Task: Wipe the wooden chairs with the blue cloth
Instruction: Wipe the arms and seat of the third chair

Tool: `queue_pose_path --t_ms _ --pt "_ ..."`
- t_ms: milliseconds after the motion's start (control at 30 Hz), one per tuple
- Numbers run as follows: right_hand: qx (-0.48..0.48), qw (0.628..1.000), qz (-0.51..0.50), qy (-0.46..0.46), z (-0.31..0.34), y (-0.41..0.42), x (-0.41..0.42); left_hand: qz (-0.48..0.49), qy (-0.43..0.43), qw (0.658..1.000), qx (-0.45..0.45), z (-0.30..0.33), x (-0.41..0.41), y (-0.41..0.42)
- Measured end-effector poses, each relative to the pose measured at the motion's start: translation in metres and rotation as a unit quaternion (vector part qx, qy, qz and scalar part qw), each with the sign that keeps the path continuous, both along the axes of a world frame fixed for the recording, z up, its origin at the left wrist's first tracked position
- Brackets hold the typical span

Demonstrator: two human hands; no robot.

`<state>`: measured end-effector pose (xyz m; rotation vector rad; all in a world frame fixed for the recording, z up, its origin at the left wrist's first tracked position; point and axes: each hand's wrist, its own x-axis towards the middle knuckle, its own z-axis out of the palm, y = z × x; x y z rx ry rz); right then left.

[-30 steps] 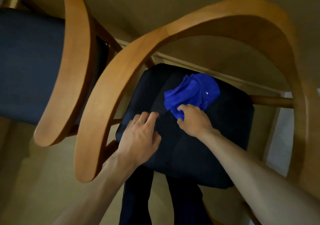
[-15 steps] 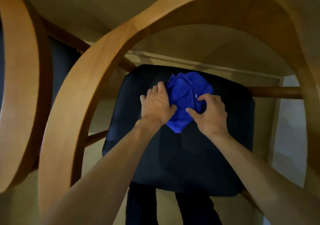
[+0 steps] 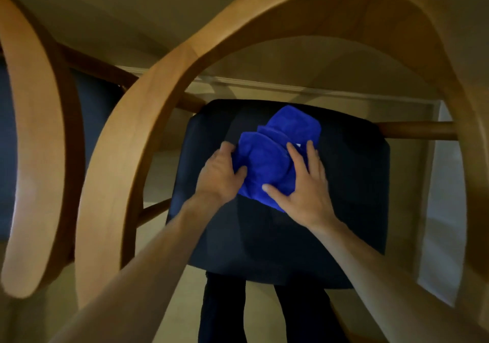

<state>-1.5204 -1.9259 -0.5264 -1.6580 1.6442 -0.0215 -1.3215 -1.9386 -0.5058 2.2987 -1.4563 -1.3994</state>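
The largest thing in view is the wooden chair (image 3: 238,25), its curved backrest arching over the whole scene from lower left, across the top, and down the right edge. Beside it on the left stands a second wooden chair (image 3: 34,131), of which 1 bent wooden rail and a strip of dark upholstery show. Below the arch lies the dark seat cushion (image 3: 344,197) of the first chair, with a round wooden rung (image 3: 418,130) running off to the right behind it. Pale flooring (image 3: 164,173) shows around the seat, and the person's dark trouser legs (image 3: 225,311) stand just under the seat's near edge.

The blue cloth (image 3: 275,157) lies bunched on the middle of the seat cushion, toward its far half. Both bare forearms reach in from the bottom of the view to meet it. The left hand (image 3: 221,174) is at the cloth's left edge, its fingers curled into the fabric and its thumb pressed against the folds, so it grips the cloth. The right hand (image 3: 304,186) lies on the cloth's right and near side, fingers spread and fairly straight, the thumb stretched across the lower folds, pressing it flat to the seat rather than clutching it. The cloth sits between the 2 hands, touching both.
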Motion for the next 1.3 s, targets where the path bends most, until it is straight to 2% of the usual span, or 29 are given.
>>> queue_pose_path --t_ms 133,200,233,300,400,467,567,633,700,767,833,900,1100,1200,1300 --pt "0.019 0.996 0.059 0.071 -0.013 -0.026 0.023 -0.005 -0.043 0.995 -0.09 0.017 0.016 0.038" --pt "0.033 0.993 0.081 0.084 -0.017 -0.039 0.034 0.032 -0.042 0.996 -0.066 0.019 0.031 0.054" --pt "0.003 0.992 0.1 0.076 -0.019 -0.041 0.038 0.048 -0.04 0.997 -0.044 0.019 0.038 0.062" --pt "-0.08 0.978 0.186 0.043 -0.018 -0.037 0.044 0.06 -0.04 0.997 -0.011 0.019 0.048 0.077" --pt "-0.073 0.946 0.317 0.017 -0.009 -0.035 0.056 0.061 -0.048 0.997 0.013 0.024 0.055 0.093" --pt "-0.079 0.945 0.317 0.003 -0.002 -0.05 0.068 0.072 -0.058 0.996 0.01 0.026 0.059 0.098" --pt "-0.144 0.963 0.227 -0.01 -0.003 -0.095 0.092 0.104 -0.07 0.992 -0.003 0.03 0.062 0.099" --pt "-0.15 0.975 0.165 0.004 -0.007 -0.128 0.112 0.118 -0.073 0.99 0.015 0.032 0.062 0.1" --pt "-0.131 0.978 0.157 0.048 -0.015 -0.138 0.128 0.12 -0.068 0.99 0.034 0.033 0.062 0.103" --pt "-0.116 0.979 0.142 0.089 -0.022 -0.121 0.137 0.123 -0.056 0.99 0.041 0.032 0.062 0.107" --pt "-0.142 0.975 0.137 0.104 -0.024 -0.088 0.139 0.138 -0.018 0.989 0.046 0.032 0.06 0.113" --pt "-0.149 0.967 0.188 0.085 -0.022 -0.051 0.133 0.137 0.01 0.989 0.056 0.035 0.057 0.119" --pt "-0.122 0.94 0.316 0.046 -0.015 0.05 0.1 0.054 -0.04 0.995 0.067 0.042 0.054 0.127" --pt "-0.094 0.929 0.357 0.031 -0.014 0.075 0.085 0.045 -0.042 0.997 0.053 0.041 0.056 0.126" --pt "-0.039 0.912 0.408 0.001 -0.009 0.084 0.071 0.049 -0.006 0.999 0.014 0.044 0.059 0.129"
